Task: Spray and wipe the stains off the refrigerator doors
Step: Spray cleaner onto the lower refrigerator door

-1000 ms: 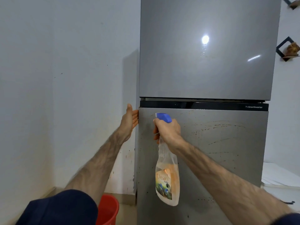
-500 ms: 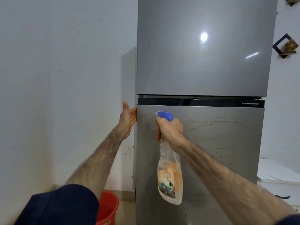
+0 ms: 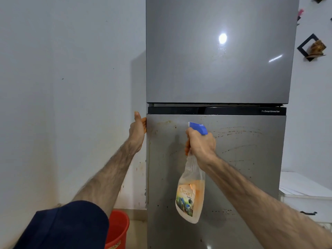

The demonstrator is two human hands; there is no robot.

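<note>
Head view: the fridge's top and bottom are cut off by the frame, and the left hand [image 3: 138,131] shows only its back and thumb, its fingers [image 3: 144,123] hooked round the left edge of the lower door [image 3: 242,177] and mostly hidden behind it, so it grips that edge. The right hand [image 3: 201,145] is clenched round the neck of the bottle [image 3: 191,191], covering the trigger; only the blue spray head [image 3: 198,127] sticks out above the knuckles, its nozzle pointing left and close to the door's upper left part. The bottle hangs in front of the lower door, clear plastic with orange liquid filling roughly its lower half, a label reading "Clean" on it. Brown streaks and specks mark the lower door, strongest near its top and along the left edge; the upper door [image 3: 215,60] looks clean apart from a light glare. A red bucket [image 3: 118,229] stands on the floor left of the fridge, half hidden by a dark blue sleeve [image 3: 62,227]; its contents cannot be seen. A white surface [image 3: 303,187] at right is cut off by the frame
</note>
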